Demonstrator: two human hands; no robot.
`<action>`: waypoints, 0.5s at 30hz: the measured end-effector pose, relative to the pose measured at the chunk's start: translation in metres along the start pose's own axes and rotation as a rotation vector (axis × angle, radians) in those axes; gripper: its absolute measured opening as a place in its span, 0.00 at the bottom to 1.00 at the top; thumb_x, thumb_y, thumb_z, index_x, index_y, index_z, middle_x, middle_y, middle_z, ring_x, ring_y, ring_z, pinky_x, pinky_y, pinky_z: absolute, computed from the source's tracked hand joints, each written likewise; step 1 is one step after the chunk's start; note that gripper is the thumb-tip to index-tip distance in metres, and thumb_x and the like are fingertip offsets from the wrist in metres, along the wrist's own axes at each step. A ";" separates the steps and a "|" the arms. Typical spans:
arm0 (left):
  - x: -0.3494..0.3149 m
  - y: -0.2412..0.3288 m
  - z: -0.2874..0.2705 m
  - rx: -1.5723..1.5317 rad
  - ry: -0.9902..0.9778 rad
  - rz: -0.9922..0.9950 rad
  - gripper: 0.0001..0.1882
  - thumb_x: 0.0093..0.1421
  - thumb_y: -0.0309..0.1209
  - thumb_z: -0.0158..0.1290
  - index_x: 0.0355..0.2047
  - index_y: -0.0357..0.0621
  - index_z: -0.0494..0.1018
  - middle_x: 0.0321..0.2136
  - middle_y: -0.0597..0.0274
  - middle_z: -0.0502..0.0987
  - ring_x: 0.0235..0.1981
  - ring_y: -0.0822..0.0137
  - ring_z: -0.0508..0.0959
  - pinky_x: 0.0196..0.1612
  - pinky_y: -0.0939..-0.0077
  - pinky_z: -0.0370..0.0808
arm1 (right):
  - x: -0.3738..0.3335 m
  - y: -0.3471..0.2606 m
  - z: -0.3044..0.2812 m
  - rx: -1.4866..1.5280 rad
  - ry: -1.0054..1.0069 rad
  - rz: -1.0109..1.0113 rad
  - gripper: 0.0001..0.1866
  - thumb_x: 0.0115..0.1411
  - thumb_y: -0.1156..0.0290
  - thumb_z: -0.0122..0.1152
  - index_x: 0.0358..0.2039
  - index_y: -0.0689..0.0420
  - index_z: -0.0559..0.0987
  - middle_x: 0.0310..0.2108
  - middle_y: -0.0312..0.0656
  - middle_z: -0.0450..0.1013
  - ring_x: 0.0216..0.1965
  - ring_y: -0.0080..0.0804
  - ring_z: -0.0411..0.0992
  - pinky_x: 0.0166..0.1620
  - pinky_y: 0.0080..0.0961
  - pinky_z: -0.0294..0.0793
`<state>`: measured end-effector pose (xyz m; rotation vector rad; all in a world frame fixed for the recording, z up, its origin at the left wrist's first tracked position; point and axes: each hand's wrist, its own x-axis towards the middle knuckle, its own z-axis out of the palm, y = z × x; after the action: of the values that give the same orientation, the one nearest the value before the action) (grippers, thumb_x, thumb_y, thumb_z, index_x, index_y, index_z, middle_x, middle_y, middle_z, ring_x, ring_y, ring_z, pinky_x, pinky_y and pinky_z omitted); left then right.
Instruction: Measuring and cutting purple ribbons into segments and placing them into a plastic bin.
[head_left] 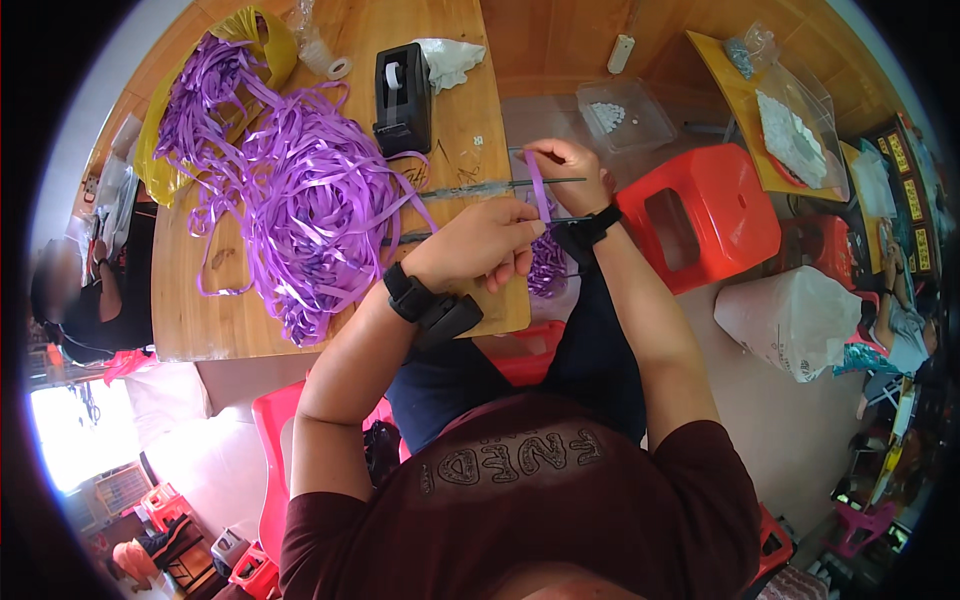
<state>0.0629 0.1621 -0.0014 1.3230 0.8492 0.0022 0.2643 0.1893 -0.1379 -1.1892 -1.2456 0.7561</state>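
Note:
A purple ribbon (538,188) runs upright across the thin dark rods (555,182) that stick out past the table's right edge. My right hand (572,165) is closed on its upper end, beyond the rods. At the lower end my left hand (478,245) pinches the ribbon near the front rod, its other fingers curled. Loops of finished-looking purple ribbon (548,265) hang below the rods beside the table edge. To the left of my left hand lies a large tangled heap of purple ribbon (315,200). A strand from the heap trails toward my left hand.
A yellow plastic bag (160,170) with more ribbon sits at the table's far left. A black tape dispenser (403,100) and crumpled white tissue (452,62) are at the back. Red stools (745,215) and a large white sack (790,320) stand on the right. Other people sit at both sides.

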 end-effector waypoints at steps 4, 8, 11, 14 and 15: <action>0.003 0.001 0.000 -0.001 0.010 -0.005 0.20 0.71 0.35 0.45 0.56 0.35 0.67 0.21 0.63 0.74 0.12 0.76 0.70 0.16 0.83 0.67 | -0.031 0.022 0.002 0.058 0.002 0.051 0.08 0.60 0.72 0.65 0.37 0.62 0.84 0.30 0.36 0.79 0.32 0.19 0.75 0.35 0.17 0.73; 0.000 -0.002 -0.001 -0.027 0.018 0.010 0.21 0.71 0.36 0.44 0.59 0.37 0.66 0.21 0.63 0.74 0.13 0.76 0.70 0.16 0.83 0.69 | -0.081 0.002 0.003 0.024 0.023 0.125 0.08 0.60 0.72 0.66 0.37 0.62 0.83 0.28 0.34 0.79 0.29 0.16 0.73 0.34 0.16 0.72; 0.000 -0.001 -0.001 -0.019 0.001 0.029 0.23 0.71 0.37 0.43 0.62 0.39 0.63 0.22 0.60 0.76 0.14 0.76 0.72 0.17 0.83 0.71 | -0.103 -0.032 0.004 0.344 -0.019 0.341 0.09 0.61 0.70 0.67 0.36 0.65 0.83 0.27 0.35 0.78 0.28 0.16 0.72 0.33 0.14 0.70; -0.001 0.002 -0.004 -0.055 -0.013 0.013 0.24 0.71 0.37 0.42 0.64 0.42 0.61 0.25 0.57 0.79 0.16 0.75 0.74 0.18 0.83 0.72 | -0.107 -0.060 0.009 0.459 -0.003 0.415 0.09 0.61 0.70 0.67 0.34 0.64 0.83 0.25 0.34 0.77 0.25 0.17 0.71 0.31 0.14 0.68; 0.001 0.002 -0.007 -0.090 -0.050 0.004 0.23 0.72 0.38 0.42 0.63 0.42 0.61 0.25 0.55 0.79 0.16 0.74 0.75 0.18 0.83 0.73 | -0.106 -0.066 0.009 0.458 -0.001 0.411 0.09 0.61 0.70 0.67 0.34 0.64 0.83 0.25 0.34 0.77 0.25 0.17 0.71 0.31 0.14 0.68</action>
<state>0.0604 0.1688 -0.0005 1.2358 0.7955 0.0108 0.2214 0.0750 -0.1077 -1.0657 -0.7700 1.2681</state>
